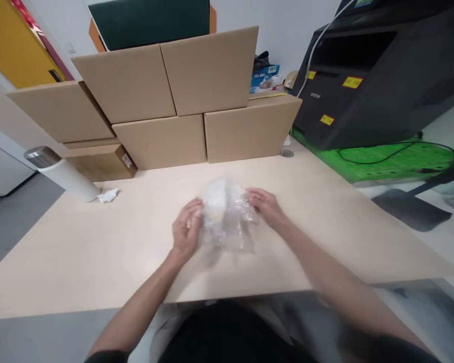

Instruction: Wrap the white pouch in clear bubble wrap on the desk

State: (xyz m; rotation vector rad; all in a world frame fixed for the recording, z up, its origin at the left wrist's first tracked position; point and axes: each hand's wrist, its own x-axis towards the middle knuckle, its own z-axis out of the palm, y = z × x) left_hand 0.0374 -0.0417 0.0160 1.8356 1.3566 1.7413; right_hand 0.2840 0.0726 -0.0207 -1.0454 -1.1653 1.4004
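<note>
Holding opposite sides, left grip (186,228), right grip (265,204), clear plastic bag (227,214) between.

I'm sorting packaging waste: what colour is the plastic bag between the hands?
The plastic bag looks clear, with whitish areas, though blurred; the head view shows it.

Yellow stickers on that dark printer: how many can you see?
3. On the printer: an upper left sticker, an upper right sticker, and a lower sticker below them. More may be hidden on sides out of view.
</note>
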